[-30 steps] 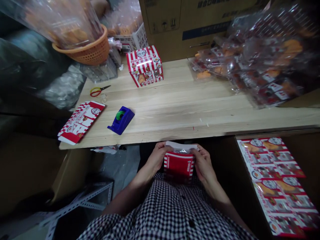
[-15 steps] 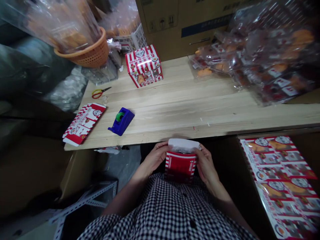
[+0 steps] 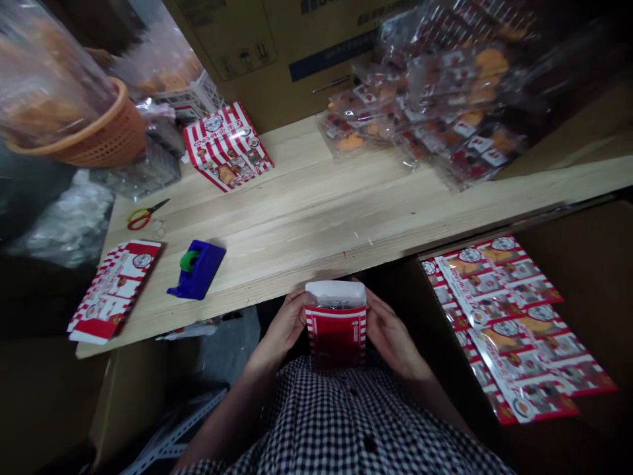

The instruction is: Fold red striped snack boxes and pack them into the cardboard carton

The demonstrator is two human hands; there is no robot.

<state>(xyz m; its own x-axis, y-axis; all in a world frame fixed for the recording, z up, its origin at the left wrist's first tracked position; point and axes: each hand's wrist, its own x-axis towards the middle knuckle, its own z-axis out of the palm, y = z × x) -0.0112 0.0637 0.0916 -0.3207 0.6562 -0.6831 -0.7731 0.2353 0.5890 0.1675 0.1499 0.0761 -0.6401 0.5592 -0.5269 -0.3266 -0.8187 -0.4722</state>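
Close to my body, below the table's front edge, is a red carton with striped sides, held upright between both hands. Its white top flap stands up, and clear plastic shows in the opening beneath. My left hand is closed on the carton's left side near the top. On the opposite edge, the fingers of my right hand grip the upper right side. What lies deeper inside the carton is hidden.
A folded striped box, scissors, a blue tape dispenser and flat cartons lie on the wooden table. Bagged pieces are heaped behind, right. Printed sheets lie at right; an orange basket stands at left.
The view has turned, so the table things appear further left and tilted. My right fingers have slid from the carton's top corner to its side. Both hands still hold the carton.
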